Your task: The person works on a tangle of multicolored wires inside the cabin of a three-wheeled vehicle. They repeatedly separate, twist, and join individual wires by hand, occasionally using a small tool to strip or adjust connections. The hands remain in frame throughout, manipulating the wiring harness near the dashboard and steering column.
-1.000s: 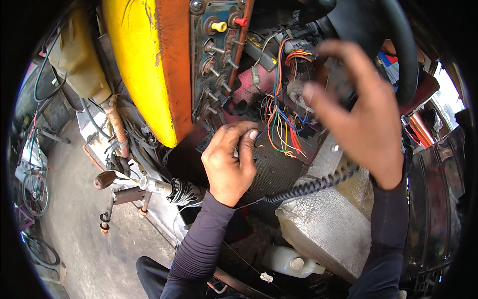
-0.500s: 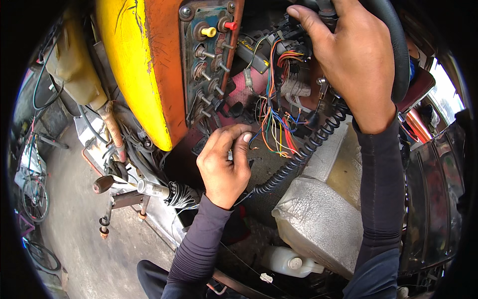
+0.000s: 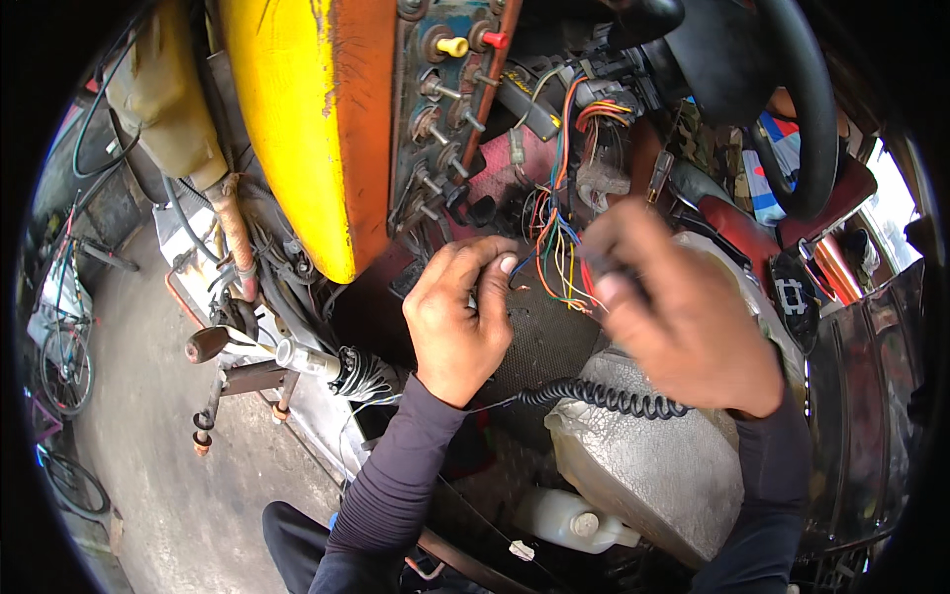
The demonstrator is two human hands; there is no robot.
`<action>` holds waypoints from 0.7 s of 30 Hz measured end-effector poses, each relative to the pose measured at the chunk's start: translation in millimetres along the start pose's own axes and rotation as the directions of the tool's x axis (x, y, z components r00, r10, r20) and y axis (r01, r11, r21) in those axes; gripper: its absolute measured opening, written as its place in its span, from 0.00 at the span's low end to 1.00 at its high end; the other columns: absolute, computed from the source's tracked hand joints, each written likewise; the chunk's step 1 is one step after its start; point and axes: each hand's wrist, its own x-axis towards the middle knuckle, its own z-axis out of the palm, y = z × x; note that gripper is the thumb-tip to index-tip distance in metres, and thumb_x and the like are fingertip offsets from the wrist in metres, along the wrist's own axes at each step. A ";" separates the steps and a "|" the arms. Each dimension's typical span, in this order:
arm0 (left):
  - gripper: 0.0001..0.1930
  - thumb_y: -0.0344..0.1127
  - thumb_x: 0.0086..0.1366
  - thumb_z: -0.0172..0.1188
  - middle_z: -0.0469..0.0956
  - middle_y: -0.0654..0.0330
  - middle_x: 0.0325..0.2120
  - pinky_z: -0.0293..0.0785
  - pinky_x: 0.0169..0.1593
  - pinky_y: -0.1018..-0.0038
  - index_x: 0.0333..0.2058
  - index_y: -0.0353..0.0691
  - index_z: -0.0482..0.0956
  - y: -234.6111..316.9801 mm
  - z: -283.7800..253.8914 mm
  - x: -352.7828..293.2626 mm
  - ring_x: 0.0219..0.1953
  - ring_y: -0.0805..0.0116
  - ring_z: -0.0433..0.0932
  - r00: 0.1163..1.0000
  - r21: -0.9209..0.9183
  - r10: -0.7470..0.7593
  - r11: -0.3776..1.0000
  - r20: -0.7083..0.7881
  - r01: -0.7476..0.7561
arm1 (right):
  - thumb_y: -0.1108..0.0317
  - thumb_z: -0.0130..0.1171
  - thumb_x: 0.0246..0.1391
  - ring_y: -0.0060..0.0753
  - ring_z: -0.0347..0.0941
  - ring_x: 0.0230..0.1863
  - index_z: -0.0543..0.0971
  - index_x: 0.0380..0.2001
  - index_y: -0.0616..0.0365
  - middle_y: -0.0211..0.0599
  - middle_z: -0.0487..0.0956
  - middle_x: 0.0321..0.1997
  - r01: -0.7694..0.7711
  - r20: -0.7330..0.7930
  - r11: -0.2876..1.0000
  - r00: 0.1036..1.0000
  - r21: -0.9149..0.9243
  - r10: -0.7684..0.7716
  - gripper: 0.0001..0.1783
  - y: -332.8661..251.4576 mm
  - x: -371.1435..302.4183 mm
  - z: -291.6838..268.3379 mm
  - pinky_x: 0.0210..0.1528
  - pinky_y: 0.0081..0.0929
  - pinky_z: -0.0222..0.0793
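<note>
My right hand (image 3: 683, 322) came down near the coloured wires (image 3: 560, 255), joining my left hand (image 3: 458, 319), which pinches a blue wire (image 3: 522, 263); right grip, I cannot tell.

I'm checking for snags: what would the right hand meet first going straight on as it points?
The right hand would probably meet the loose coloured wires first, though depth is unclear.

Grey, stained floor (image 3: 168, 436) at left; bicycle (image 3: 66, 368) standing at its far edge.
</note>
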 end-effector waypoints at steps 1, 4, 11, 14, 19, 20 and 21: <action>0.06 0.22 0.65 0.66 0.85 0.52 0.36 0.81 0.41 0.67 0.40 0.36 0.86 0.3 0.1 0.1 0.36 0.54 0.86 1.000 0.006 -0.003 1.000 0.005 0.003 | 0.63 0.57 0.65 0.60 0.81 0.37 0.70 0.53 0.55 0.51 0.81 0.36 -0.007 0.081 0.999 0.997 -0.038 0.010 0.16 4.0 -1.3 9.5 0.38 0.49 0.73; 0.06 0.22 0.65 0.66 0.85 0.52 0.36 0.82 0.42 0.66 0.40 0.35 0.86 1.1 1.6 1.2 0.36 0.54 0.86 1.000 0.000 0.004 1.000 0.016 -0.004 | 0.68 0.59 0.64 0.66 0.82 0.37 0.65 0.54 0.59 0.56 0.82 0.32 0.032 0.263 0.987 0.965 -0.160 0.011 0.20 12.8 5.9 25.6 0.38 0.58 0.73; 0.07 0.21 0.64 0.65 0.86 0.52 0.36 0.82 0.43 0.66 0.40 0.35 0.86 -0.8 -0.2 0.8 0.37 0.54 0.86 1.000 -0.013 0.003 1.000 0.008 -0.003 | 0.69 0.59 0.64 0.66 0.82 0.37 0.65 0.53 0.59 0.55 0.83 0.30 0.038 0.263 0.969 0.964 -0.246 0.029 0.19 13.1 18.0 31.9 0.36 0.60 0.74; 0.05 0.21 0.66 0.66 0.85 0.53 0.33 0.79 0.38 0.71 0.40 0.33 0.86 -0.9 0.2 2.0 0.31 0.63 0.84 0.999 -0.001 0.041 0.999 -0.012 -0.041 | 0.69 0.59 0.64 0.66 0.82 0.38 0.67 0.54 0.57 0.55 0.84 0.33 0.041 0.254 0.969 0.967 -0.243 0.023 0.19 16.6 19.2 34.4 0.37 0.60 0.74; 0.07 0.21 0.64 0.65 0.86 0.52 0.36 0.82 0.43 0.66 0.40 0.35 0.86 0.8 -0.1 2.1 0.37 0.53 0.86 1.000 -0.003 -0.003 1.000 0.019 0.003 | 0.68 0.59 0.63 0.65 0.81 0.42 0.69 0.56 0.54 0.54 0.84 0.37 0.018 0.220 0.985 0.975 -0.174 0.021 0.20 20.3 12.2 25.1 0.40 0.58 0.73; 0.07 0.21 0.64 0.65 0.86 0.52 0.36 0.82 0.43 0.66 0.40 0.35 0.86 0.6 -0.5 2.0 0.37 0.53 0.86 1.000 -0.001 -0.004 1.000 0.018 0.004 | 0.68 0.60 0.63 0.65 0.81 0.42 0.69 0.56 0.54 0.54 0.84 0.37 -0.023 0.221 0.980 0.973 -0.198 0.068 0.20 21.0 9.1 20.2 0.40 0.57 0.72; 0.06 0.21 0.64 0.65 0.86 0.52 0.36 0.82 0.43 0.66 0.40 0.35 0.86 0.3 -0.9 1.8 0.37 0.53 0.86 1.000 0.016 0.002 1.000 0.014 -0.003 | 0.68 0.60 0.63 0.65 0.81 0.42 0.69 0.56 0.54 0.54 0.84 0.36 -0.054 0.222 0.976 0.970 -0.211 0.102 0.20 22.1 5.1 14.1 0.41 0.57 0.72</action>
